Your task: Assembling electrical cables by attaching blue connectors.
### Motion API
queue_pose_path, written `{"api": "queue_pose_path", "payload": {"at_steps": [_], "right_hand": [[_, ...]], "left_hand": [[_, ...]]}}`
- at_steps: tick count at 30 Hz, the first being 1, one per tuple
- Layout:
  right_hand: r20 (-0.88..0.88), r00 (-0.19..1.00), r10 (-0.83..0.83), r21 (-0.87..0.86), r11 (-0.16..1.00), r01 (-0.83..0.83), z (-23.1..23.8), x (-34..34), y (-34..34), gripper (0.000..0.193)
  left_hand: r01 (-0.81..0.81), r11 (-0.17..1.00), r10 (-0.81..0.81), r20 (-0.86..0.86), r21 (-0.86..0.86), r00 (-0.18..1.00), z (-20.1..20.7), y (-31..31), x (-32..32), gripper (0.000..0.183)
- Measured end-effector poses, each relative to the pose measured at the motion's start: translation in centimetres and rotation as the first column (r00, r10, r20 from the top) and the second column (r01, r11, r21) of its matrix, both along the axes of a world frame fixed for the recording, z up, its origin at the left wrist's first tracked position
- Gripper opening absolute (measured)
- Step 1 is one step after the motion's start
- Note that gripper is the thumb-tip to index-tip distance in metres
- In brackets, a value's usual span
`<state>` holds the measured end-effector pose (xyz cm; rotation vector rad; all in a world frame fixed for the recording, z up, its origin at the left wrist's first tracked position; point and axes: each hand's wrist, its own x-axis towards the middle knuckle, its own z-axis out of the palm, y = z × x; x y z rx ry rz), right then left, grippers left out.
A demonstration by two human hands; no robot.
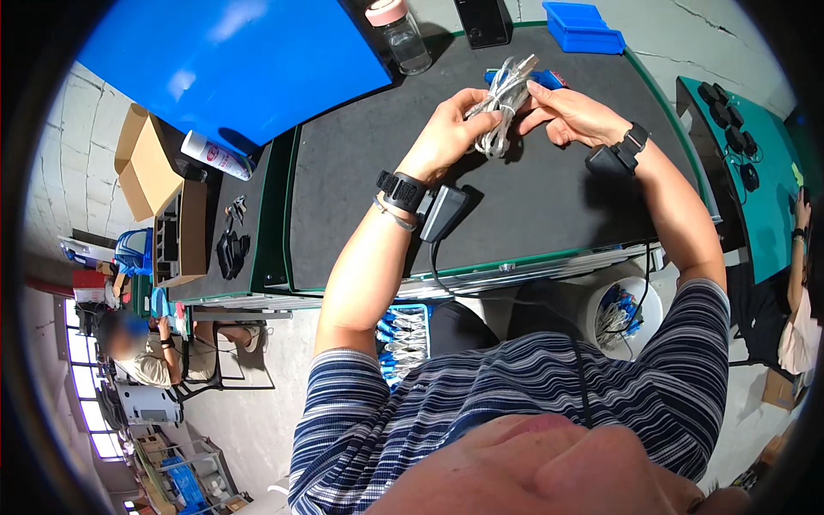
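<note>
A coiled bundle of clear-grey cable [506,96] is held up over the dark work mat, with a metal plug [527,63] standing out at its top. My left hand [457,129] is closed on the bundle from the left, thumb laid across it. From the right, my right hand [577,117] has its thumb and fingers bent against the same bundle, near its middle. Blue connector parts [551,79] show behind the cable and the right thumb. Both wrists wear black straps with small boxes.
A blue panel [240,64], glass bottle [400,39], black box [483,22] and blue bin [584,27] line the far side. Leftward are a spray can [215,155] and a cardboard box [182,225]. Below the edge are a cable-filled crate [403,342] and white bucket [654,311]. People sit at both sides.
</note>
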<state>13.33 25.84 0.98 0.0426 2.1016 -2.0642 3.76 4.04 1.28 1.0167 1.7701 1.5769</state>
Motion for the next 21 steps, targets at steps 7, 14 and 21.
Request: {"api": "queue_pose_path", "payload": {"at_steps": [7, 14, 21], "right_hand": [[-0.034, 0.999, -0.012, -0.487, 0.874, -0.006, -1.6, -0.8, 0.4, 0.038], [-0.266, 0.964, -0.001, -0.253, 0.965, -0.069, -1.0, -0.5, -1.0, 0.033], [-0.377, 0.926, -0.001, -0.103, 0.994, -0.041, 0.2, 1.0, -3.5, 0.043]], "left_hand": [[0.213, 0.977, -0.213, 0.0, 0.0, 0.977, 0.5, -0.1, 0.5, 0.044], [0.273, 0.962, -0.272, 0.093, 0.007, 0.958, -0.3, 0.4, 0.5, 0.053], [0.449, 0.891, -0.446, 0.061, -0.071, 0.893, -0.3, 0.2, 0.9, 0.049]]}}
